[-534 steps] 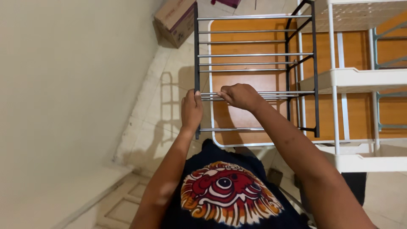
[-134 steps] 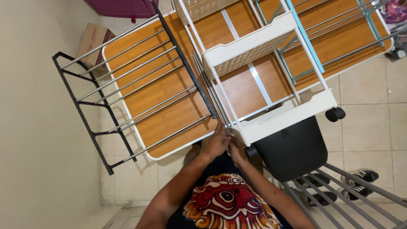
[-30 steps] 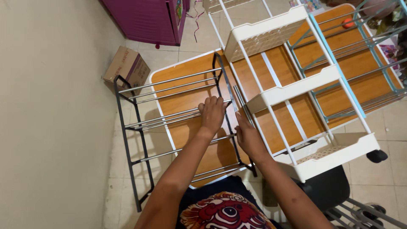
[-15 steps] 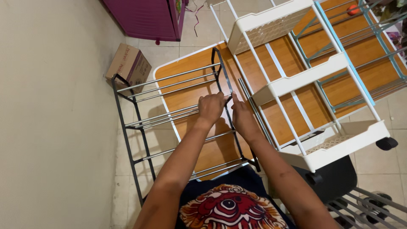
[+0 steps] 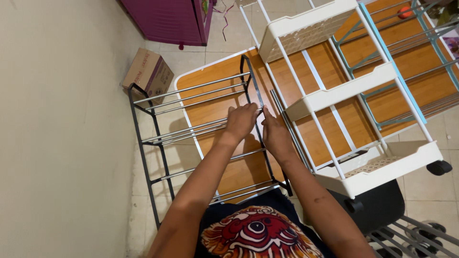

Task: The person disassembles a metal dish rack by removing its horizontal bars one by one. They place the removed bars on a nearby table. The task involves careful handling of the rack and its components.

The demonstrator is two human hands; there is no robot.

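Farthest left of the black rack [image 5: 152, 143], touching its far corner, a brown cardboard box [image 5: 148, 71] sits on the tiled floor. It is squat and closed, with reddish printing on the face turned up and to the right. Behind the rack stands a purple cabinet [image 5: 167, 19] with a small coloured sticker on its door edge; I cannot make out what the sticker shows.

The rack stands on a wooden board [image 5: 210, 81] edged in white, with its chrome rails [image 5: 191, 136] running across to the right-hand side frame [image 5: 256, 102]. Both my hands are at that frame, where the middle pair of rails meets it. My left hand [image 5: 241, 120] is in a narrow grip, fingers curled over the frame and the rail ends. My right hand [image 5: 275, 136] lies long and flat against the frame's outer face, fingers straight, clasping nothing.

As I judge it, the work in hand is seating these rail ends into the frame. That calls for holding the frame still with the left while pressing squarely with the right, since the far side is free to swing.

Just right of the rack is a white trolley [image 5: 382, 162] with perforated trays, no labels showing, and beyond it a teal rack [image 5: 397, 81]
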